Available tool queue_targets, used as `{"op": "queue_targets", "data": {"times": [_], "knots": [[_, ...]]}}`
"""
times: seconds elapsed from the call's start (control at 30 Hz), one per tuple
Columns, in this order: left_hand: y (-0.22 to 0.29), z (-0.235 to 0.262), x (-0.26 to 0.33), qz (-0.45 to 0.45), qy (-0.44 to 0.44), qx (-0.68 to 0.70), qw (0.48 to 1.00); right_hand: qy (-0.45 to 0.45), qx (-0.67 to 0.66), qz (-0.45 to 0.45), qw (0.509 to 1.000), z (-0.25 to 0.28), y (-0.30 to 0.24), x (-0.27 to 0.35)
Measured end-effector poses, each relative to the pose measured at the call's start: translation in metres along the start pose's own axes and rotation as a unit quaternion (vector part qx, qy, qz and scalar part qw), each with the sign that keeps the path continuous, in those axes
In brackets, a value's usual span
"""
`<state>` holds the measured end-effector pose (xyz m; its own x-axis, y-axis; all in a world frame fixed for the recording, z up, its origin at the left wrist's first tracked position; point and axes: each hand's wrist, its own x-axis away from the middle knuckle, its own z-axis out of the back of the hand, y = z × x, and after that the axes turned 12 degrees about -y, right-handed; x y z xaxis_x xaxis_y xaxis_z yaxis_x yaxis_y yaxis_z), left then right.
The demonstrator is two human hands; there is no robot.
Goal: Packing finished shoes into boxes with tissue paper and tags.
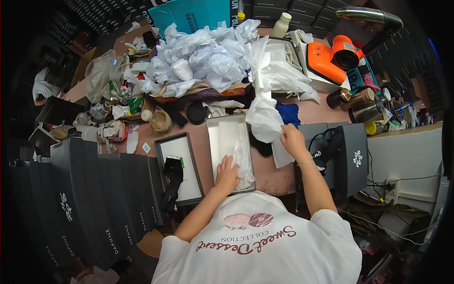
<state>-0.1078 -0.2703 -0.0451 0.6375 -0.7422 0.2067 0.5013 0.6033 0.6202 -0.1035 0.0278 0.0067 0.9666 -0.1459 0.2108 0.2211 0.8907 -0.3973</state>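
Left hand [227, 174] lies flat inside the open grey box [213, 128], fingers together and pressed palm-down on the white tissue paper [244, 163] at the near end of the box – a hold that looks meant to pin the sheet against the box floor. Right hand [293, 140] is raised just right of the box, fingers pinched shut on a long crumpled sheet of white tissue [263, 116] that trails away toward the far side of the counter [272, 177]; the grip at the sheet's near edge keeps it lifted off the surface.

The box stands lengthwise near the middle of the counter, its near end at the person's chest. Just left of it lies a box lid [182, 168] with a white inner face, carrying a black strap-like item [173, 182] with a small green tag. Further left, a row of dark grey boxes [101, 189] stands on end.

Surroundings – crowded. A large heap of crumpled tissue [201, 57] fills the far centre, and the lifted sheet runs beside it. An orange power tool [328, 59] rests far right, with metal cups and a jar [362, 104] beside it. A dark blue cloth [288, 113] and a black round object [196, 113] lie just beyond the box's far end. A closed dark box [352, 158] stands right of the right forearm, close enough to crowd the elbow. Bottles, plastic bags and scraps cover the far left
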Motion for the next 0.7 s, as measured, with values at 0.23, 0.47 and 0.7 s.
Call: {"op": "queue_targets", "data": {"times": [0.23, 0.47, 0.7], "knots": [[-0.032, -0.025, -0.025, 0.149, 0.007, 0.267, 0.952, -0.174, -0.265, 0.149, 0.937, -0.004, -0.112, 0.044], [0.033, 0.004, 0.0, -0.072, -0.04, 0.217, 0.973, -0.107, -0.346, 0.027, 0.932, -0.05, -0.086, 0.086], [0.04, 0.005, 0.003, -0.091, -0.089, 0.209, 0.97, -0.069, -0.352, -0.004, 0.934, -0.048, -0.087, 0.087]]}}
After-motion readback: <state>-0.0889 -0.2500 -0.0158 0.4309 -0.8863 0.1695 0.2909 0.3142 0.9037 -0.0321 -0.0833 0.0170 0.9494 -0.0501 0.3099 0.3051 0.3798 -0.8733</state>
